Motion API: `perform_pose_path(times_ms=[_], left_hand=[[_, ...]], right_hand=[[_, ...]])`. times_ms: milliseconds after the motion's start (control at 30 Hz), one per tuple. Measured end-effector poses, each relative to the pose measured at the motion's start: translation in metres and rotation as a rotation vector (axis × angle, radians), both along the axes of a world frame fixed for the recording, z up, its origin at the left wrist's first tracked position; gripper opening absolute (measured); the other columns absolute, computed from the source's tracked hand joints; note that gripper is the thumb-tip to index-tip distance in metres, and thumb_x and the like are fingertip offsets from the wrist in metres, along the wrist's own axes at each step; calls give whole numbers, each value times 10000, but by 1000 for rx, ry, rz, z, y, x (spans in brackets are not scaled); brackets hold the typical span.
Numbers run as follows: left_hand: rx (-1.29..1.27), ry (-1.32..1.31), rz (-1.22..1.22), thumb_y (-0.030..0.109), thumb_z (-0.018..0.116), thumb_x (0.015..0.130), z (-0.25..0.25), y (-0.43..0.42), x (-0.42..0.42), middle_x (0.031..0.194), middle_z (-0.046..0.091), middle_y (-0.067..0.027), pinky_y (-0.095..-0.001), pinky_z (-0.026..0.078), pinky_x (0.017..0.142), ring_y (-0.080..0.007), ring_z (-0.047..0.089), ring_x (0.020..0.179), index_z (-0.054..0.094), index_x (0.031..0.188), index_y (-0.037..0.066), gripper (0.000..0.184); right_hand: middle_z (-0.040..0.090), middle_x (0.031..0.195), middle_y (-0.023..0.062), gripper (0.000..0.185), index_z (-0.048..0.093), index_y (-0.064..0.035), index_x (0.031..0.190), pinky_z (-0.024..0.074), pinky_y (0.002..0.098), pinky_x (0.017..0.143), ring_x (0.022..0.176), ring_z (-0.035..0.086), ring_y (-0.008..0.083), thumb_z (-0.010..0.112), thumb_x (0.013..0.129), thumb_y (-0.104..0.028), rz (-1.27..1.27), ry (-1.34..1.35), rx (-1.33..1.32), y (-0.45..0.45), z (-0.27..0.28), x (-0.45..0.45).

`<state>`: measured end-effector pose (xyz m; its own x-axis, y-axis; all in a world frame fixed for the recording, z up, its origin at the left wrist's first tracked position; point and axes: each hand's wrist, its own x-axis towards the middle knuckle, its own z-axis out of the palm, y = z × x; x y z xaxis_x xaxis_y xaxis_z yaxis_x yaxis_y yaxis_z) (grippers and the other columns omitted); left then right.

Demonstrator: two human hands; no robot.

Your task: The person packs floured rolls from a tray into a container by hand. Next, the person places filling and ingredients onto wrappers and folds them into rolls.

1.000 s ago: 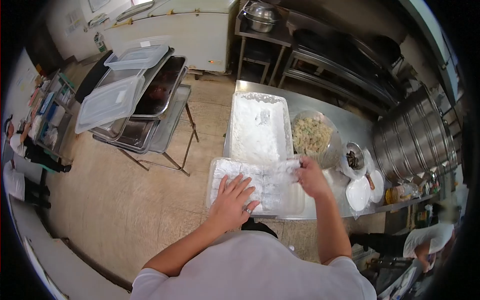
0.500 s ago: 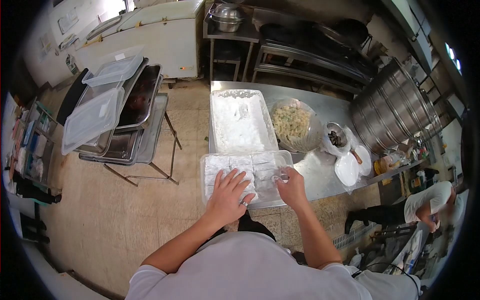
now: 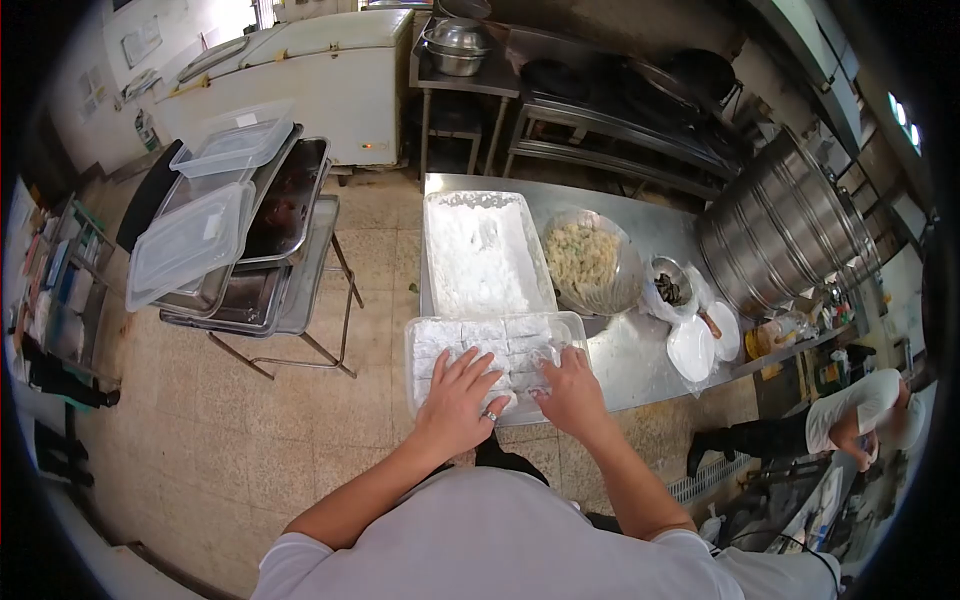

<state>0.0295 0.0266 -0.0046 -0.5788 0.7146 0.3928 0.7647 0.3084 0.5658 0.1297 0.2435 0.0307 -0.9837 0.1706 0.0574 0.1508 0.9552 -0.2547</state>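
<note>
A clear plastic container (image 3: 410,372) sits at the near edge of the steel table, holding rows of white, flour-coated pieces (image 3: 485,330). My left hand (image 3: 455,402) lies on the left rows with its fingers spread. Over the right side of the container, my right hand (image 3: 574,395) has bent fingers around a flour-coated piece (image 3: 543,357), which they partly hide. Directly behind stands a larger white tub (image 3: 432,245) with loose white powder (image 3: 490,245) in it.
Right of the tub are a bowl of pale, chunky filling (image 3: 582,255), a small metal bowl (image 3: 670,280), white plates (image 3: 691,348) and a large steel drum (image 3: 785,225). Stacked trays and lids (image 3: 190,240) stand left. Another person (image 3: 850,415) bends at far right.
My right hand has moved left and inward from the container's right edge, bringing the floury piece down among the rows. My left hand stays spread over the left rows.
</note>
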Motion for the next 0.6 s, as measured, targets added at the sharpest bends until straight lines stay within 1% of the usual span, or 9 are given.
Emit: perform_pose_path(times_ms=[33,133,233,333,433,533,600], left_hand=[[-4,-1,0,289,766,964,0,0,0,1492,644,-174,-622,252,1278,-387,508,1469,725,1285,37,411],[-36,-19,-5,294,757,971,5,1,1,1523,618,-180,-635,236,1280,-398,480,1491,715,1306,27,431],[-54,-45,-39,332,731,992,12,6,5,1583,559,-191,-654,210,1284,-412,434,1524,669,1385,14,509],[-178,31,-98,401,689,1021,16,17,5,1633,503,-202,-671,189,1287,-418,384,1562,597,1477,-14,623],[-286,89,-142,475,646,1039,11,27,4,1664,464,-207,-685,176,1288,-415,343,1592,544,1527,-36,714],[-371,87,-178,506,628,1043,8,33,3,1657,474,-212,-695,171,1286,-416,333,1601,539,1530,-50,745],[-369,101,-185,514,628,1042,9,34,4,1641,493,-214,-700,171,1283,-419,348,1591,545,1525,-50,748]], right_hand=[[614,1268,295,416,739,0,1200,525,515,1037,1230,582,466,840,838,-178,43,33,45,2,-2,0],[617,1271,289,436,739,-18,1230,519,513,1041,1231,580,466,831,849,-208,63,-38,129,8,-4,-3],[633,1235,282,428,745,-27,1234,522,515,1031,1198,592,471,820,857,-216,68,-18,174,10,-6,-2],[652,1260,306,526,691,24,1316,508,530,1064,1227,597,494,819,871,-225,-1,-113,61,12,-12,-5],[654,1312,337,689,571,102,1427,480,545,1115,1290,582,512,824,883,-237,-57,-93,-151,22,-10,-3],[634,1340,351,898,423,157,1530,470,541,1129,1283,581,518,869,822,-167,10,-67,-237,28,-20,-7],[648,1323,338,871,451,147,1511,474,536,1127,1281,585,512,873,815,-163,6,-57,-244,30,-22,-7]])
